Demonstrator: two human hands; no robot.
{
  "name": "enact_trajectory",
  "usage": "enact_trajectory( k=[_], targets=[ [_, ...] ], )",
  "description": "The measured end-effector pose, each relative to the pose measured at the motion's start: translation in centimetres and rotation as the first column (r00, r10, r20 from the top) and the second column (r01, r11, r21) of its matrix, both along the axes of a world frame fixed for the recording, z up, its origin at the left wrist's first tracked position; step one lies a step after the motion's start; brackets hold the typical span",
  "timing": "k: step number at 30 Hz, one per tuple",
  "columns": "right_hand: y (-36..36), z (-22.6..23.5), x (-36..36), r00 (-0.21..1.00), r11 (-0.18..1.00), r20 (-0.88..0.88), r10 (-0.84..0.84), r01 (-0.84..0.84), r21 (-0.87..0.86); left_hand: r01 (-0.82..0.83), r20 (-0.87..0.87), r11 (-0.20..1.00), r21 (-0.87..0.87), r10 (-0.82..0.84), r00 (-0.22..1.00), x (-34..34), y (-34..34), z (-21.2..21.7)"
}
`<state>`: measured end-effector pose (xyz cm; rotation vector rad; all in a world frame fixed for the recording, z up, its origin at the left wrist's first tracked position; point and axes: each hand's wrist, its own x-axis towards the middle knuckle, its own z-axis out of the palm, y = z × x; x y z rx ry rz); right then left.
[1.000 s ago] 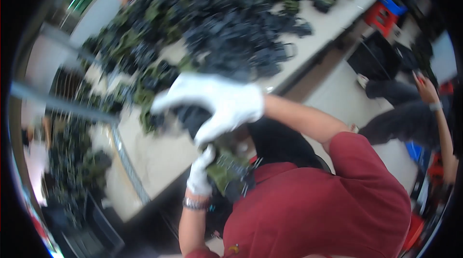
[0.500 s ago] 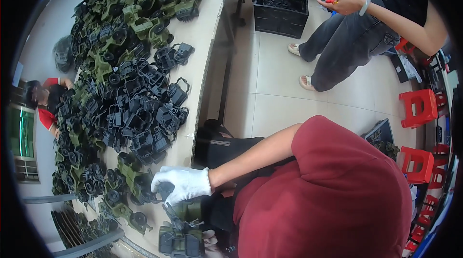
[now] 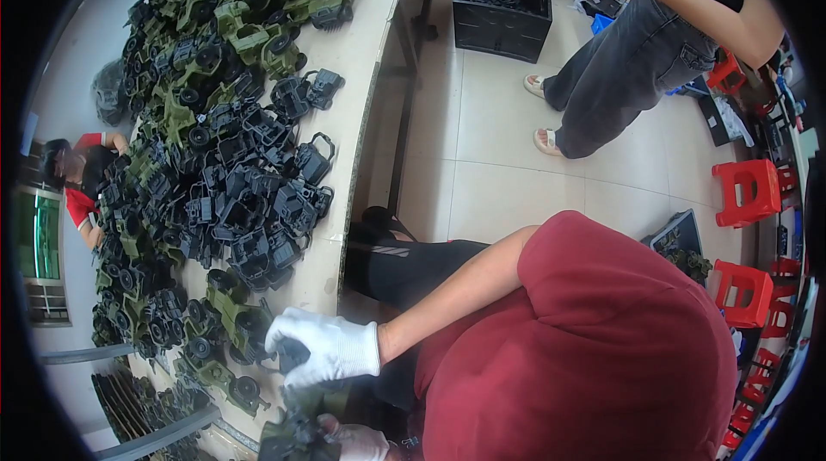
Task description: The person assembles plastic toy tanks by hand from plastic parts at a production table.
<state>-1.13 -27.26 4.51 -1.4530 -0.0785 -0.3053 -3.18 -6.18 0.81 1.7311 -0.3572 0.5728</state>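
My right hand [image 3: 331,346], in a white glove, reaches in over the near edge of the table. Its fingers curl around a dark grey plastic part [image 3: 293,354], mostly hidden by the glove. Below it, at the bottom of the view, my left hand [image 3: 357,442] grips a green and black toy jeep [image 3: 297,437], both smeared by motion. Beside the right hand lie green toy jeep bodies [image 3: 231,308] with black wheels. A heap of black plastic jeep frames [image 3: 249,203] is farther up the table.
A large pile of green toy jeeps [image 3: 249,22] covers the far table. A person in grey jeans [image 3: 624,74] stands beyond the table edge near a black crate [image 3: 502,18]. Red stools [image 3: 745,194] stand at right. Another person in red [image 3: 79,190] is across the table.
My left hand and the toy jeep have shifted left and slightly down. My right hand has barely moved, still curled around the dark part. The standing person's hand has moved up and left.
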Motion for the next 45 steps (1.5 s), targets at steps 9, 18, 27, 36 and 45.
enact_trajectory(
  k=[9, 18, 27, 36, 45],
  targets=[
    [-4.2, 0.2, 1.4, 0.938, 0.959, 0.289, 0.192, -0.116, -0.260, -0.152, -0.370, 0.744, -0.651, -0.136, 0.919, 1.0, -3.6, 3.4],
    [-3.5, 1.7, -0.2, 0.899, 0.796, 0.070, 0.433, -0.345, -0.498, -0.089, -0.343, 0.779, -0.621, -0.167, 0.924, 0.0, -4.9, 3.5],
    [-3.2, 0.3, -0.3, 0.866, 0.853, 0.223, 0.447, -0.338, -0.397, -0.081, -0.359, 0.698, -0.712, -0.262, 0.896, -0.8, -3.8, 2.9],
    [-3.6, 0.3, -1.5, 0.875, 0.868, 0.205, 0.438, -0.353, -0.349, -0.025, -0.282, 0.716, -0.697, -0.242, 0.928, -0.4, -6.2, 4.9],
    [-2.7, -1.8, -0.5, 0.786, 0.891, 0.442, 0.432, -0.294, -0.347, 0.097, -0.286, 0.732, -0.674, -0.380, 0.879, -0.5, -3.7, 6.2]
  ],
)
